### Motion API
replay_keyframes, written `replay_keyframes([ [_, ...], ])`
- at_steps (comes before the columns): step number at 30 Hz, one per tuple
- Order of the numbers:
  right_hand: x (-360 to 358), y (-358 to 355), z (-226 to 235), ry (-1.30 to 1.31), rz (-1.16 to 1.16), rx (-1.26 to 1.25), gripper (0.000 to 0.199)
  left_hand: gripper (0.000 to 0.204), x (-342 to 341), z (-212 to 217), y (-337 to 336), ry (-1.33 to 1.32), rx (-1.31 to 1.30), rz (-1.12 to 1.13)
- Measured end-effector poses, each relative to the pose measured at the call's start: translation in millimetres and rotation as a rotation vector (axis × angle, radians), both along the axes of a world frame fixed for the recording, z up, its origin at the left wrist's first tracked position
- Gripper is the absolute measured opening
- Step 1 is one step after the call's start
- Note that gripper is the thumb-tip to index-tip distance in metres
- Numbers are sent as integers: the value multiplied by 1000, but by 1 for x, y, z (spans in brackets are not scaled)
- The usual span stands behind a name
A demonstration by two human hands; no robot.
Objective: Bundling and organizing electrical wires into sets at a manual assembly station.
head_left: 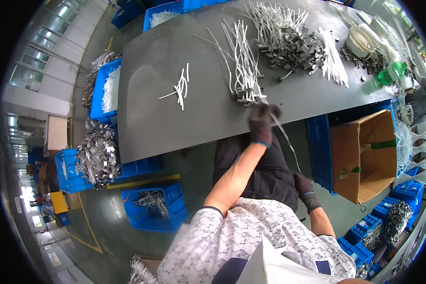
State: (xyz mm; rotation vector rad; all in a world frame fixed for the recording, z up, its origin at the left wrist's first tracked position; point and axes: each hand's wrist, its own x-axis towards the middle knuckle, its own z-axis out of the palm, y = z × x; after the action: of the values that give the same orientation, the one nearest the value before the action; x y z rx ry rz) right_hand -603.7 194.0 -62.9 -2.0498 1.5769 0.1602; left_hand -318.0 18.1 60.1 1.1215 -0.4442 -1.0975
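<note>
The left hand, in a dark knitted glove with a blue cuff (261,125), is at the near edge of the broad dark grey tabletop (151,132). Its fingers look bunched beside a thin, pale, flexible strip (283,130), but they are blurred and I cannot tell whether they are clamped on it. The strip runs from the near end of a loose bundle of long white strands with small dark end pieces (244,64), past that hand, and down off the tabletop to the right hand, gloved alike (305,187). That one hangs low beside the person's right leg, its fingers together on the strip's lower end.

To the left of the bundle lie a few short white lengths (181,90), some crossing. Farther off to the right, a big tangled heap of dark-ended white strands (279,35) spreads beside a sheaf of plain white strands (332,59). At the far right lies a translucent green plastic bottle (392,73). Below the tabletop's right side stands an open brown cardboard box (344,158).
</note>
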Motion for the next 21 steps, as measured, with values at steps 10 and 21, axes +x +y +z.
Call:
replay_keyframes([
  [10, 33, -73, 53, -299, 97, -18, 25, 21, 16, 7, -11, -223, 45, -456],
  [21, 124, -151, 122, -763, -96, -711, 40, 24, 7, 25, 16, -37, -24, -711],
])
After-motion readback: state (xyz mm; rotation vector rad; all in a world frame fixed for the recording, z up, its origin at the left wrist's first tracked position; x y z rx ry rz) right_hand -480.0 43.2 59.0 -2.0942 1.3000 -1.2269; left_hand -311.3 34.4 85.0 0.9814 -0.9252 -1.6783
